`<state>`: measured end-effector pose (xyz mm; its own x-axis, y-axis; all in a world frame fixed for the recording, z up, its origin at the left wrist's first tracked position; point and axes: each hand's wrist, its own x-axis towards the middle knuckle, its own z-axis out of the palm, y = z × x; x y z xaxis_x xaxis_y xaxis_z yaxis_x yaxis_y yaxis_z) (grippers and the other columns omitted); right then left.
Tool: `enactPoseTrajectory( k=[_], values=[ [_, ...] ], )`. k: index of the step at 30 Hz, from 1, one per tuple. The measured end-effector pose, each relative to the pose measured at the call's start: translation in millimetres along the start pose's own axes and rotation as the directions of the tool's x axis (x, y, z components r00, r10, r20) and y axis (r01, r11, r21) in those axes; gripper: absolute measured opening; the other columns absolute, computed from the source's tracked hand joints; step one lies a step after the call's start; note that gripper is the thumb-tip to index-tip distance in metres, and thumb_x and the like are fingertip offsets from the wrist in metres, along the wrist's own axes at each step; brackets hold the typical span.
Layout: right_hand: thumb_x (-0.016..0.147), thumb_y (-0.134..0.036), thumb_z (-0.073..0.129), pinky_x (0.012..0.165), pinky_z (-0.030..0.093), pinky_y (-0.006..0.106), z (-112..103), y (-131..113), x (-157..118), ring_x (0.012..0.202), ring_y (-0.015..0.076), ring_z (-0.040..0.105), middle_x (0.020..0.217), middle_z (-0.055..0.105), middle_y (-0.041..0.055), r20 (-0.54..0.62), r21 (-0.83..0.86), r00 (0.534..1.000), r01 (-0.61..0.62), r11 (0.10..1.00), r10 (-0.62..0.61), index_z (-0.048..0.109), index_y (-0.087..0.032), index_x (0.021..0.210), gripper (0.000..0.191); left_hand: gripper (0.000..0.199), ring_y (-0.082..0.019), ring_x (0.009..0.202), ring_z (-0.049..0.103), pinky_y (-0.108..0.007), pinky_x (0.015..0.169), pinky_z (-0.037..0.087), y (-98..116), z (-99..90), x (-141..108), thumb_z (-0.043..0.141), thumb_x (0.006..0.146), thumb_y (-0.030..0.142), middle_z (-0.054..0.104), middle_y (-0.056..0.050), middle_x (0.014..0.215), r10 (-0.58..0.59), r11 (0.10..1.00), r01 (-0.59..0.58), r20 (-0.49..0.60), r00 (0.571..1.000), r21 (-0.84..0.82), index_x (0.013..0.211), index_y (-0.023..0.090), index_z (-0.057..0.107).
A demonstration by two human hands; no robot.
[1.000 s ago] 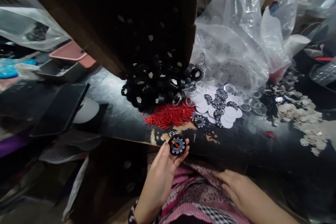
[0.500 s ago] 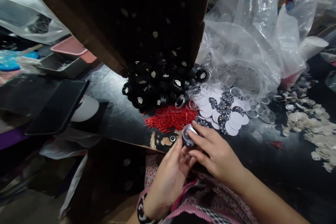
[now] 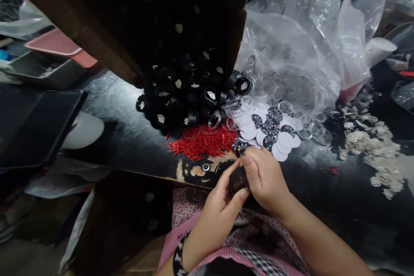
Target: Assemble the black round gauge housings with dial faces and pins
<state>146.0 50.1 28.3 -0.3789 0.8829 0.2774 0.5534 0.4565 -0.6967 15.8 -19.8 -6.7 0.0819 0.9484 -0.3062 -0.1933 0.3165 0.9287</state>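
Both my hands close around a small round black dial case (image 3: 238, 179) just over the front edge of the table. My left hand (image 3: 217, 207) supports it from the left, thumb along its near side. My right hand (image 3: 265, 181) grips the far right side with its fingers wrapped over. Most of the case's face is hidden. Just beyond lie a heap of thin red pointers (image 3: 203, 141) and a spread of white and black printed dial discs (image 3: 270, 127). Clear plastic rings (image 3: 278, 92) and a pile of black round cases (image 3: 181, 103) sit behind them.
A tipped cardboard box (image 3: 119, 58) looms over the black cases. A clear plastic bag (image 3: 284, 43) stands behind the discs. Pale flat pieces (image 3: 371, 146) are heaped at right. At left are a dark flat device (image 3: 39, 125), a white cup (image 3: 86, 131) and a pink tray (image 3: 53, 43).
The case has turned from showing its clear-covered face to showing a dark side. My right hand has shifted from fingertips on its face to a wrapped grip. The view has swung slightly right.
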Motion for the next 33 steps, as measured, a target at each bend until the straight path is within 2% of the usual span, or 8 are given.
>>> enactPoseTrajectory(
  k=[5,11,14,18,22,25,28,33],
  values=[
    [0.108,-0.034,0.028,0.063,0.034,0.033,4,2,-1,0.062,0.0189,0.047,0.065,0.048,0.0001,-0.046,0.138,0.997,-0.049,0.989,0.055,0.046,-0.021,0.071,0.043,0.046,-0.023,0.141,0.043,-0.032,0.117,0.035,1,1.0,2,0.065,0.089,0.036,0.056,0.000,0.145,0.023,0.998,-0.022,-0.019,1.000,0.053,0.134,0.032,0.057],
    [0.109,-0.051,0.039,0.076,0.042,0.034,-4,10,1,0.085,0.0223,0.058,0.090,0.062,0.0045,0.159,0.239,0.987,-0.067,0.969,0.030,0.062,-0.019,0.097,0.041,0.039,-0.026,0.125,0.059,-0.038,0.108,0.047,5,-4.3,7,0.062,0.090,0.041,0.062,-0.004,0.137,-0.146,0.928,0.145,0.023,0.989,-0.343,0.126,0.027,0.063],
    [0.109,-0.051,0.038,0.079,0.044,0.035,-4,11,-2,0.090,0.0228,0.058,0.095,0.062,0.0063,0.140,0.294,0.990,-0.054,0.954,0.013,0.063,-0.018,0.102,0.042,0.037,-0.024,0.123,0.060,-0.034,0.105,0.049,6,-5.3,7,0.066,0.088,0.038,0.063,-0.002,0.136,-0.140,0.916,0.142,0.033,0.990,-0.376,0.124,0.030,0.064],
    [0.109,-0.044,0.038,0.075,0.044,0.034,0,11,-7,0.084,0.0224,0.058,0.090,0.060,0.0051,0.101,0.334,0.991,-0.121,0.935,0.091,0.061,-0.018,0.096,0.037,0.037,-0.020,0.128,0.056,-0.029,0.111,0.043,2,-2.6,7,0.069,0.087,0.036,0.064,0.001,0.134,-0.121,0.948,0.115,-0.004,0.993,-0.297,0.123,0.032,0.065],
    [0.106,-0.030,0.042,0.081,0.044,0.036,-2,10,-10,0.091,0.0238,0.057,0.096,0.059,0.0062,0.006,0.242,0.998,-0.054,0.969,0.055,0.064,-0.018,0.102,0.025,0.033,-0.022,0.124,0.059,-0.032,0.105,0.051,2,0.8,8,0.068,0.088,0.034,0.066,-0.001,0.130,-0.161,0.876,0.156,0.029,0.987,-0.457,0.121,0.030,0.067],
    [0.102,-0.020,0.050,0.097,0.041,0.038,-6,10,-12,0.111,0.0239,0.053,0.119,0.056,0.0074,0.079,0.284,0.996,0.027,0.958,-0.051,0.063,-0.021,0.125,0.027,0.032,-0.022,0.121,0.061,-0.031,0.099,0.055,9,1.7,8,0.069,0.087,0.032,0.067,-0.002,0.129,-0.178,0.827,0.146,-0.006,0.984,-0.543,0.119,0.030,0.068],
    [0.099,-0.014,0.053,0.101,0.040,0.035,-8,12,-15,0.116,0.0215,0.051,0.125,0.054,0.0037,0.137,0.383,0.987,0.024,0.923,-0.083,0.062,-0.028,0.130,0.035,0.030,-0.022,0.122,0.061,-0.030,0.098,0.056,13,1.8,7,0.068,0.088,0.032,0.065,-0.002,0.132,-0.182,0.811,0.157,0.013,0.983,-0.563,0.118,0.030,0.069],
    [0.099,-0.013,0.051,0.101,0.039,0.035,-10,13,-16,0.116,0.0204,0.051,0.126,0.055,0.0023,0.142,0.401,0.988,0.000,0.916,-0.063,0.064,-0.030,0.130,0.037,0.039,-0.023,0.129,0.056,-0.032,0.105,0.051,4,-2.1,7,0.063,0.090,0.040,0.060,-0.001,0.140,-0.109,0.911,0.085,-0.037,0.993,-0.404,0.128,0.032,0.062]
  ],
)
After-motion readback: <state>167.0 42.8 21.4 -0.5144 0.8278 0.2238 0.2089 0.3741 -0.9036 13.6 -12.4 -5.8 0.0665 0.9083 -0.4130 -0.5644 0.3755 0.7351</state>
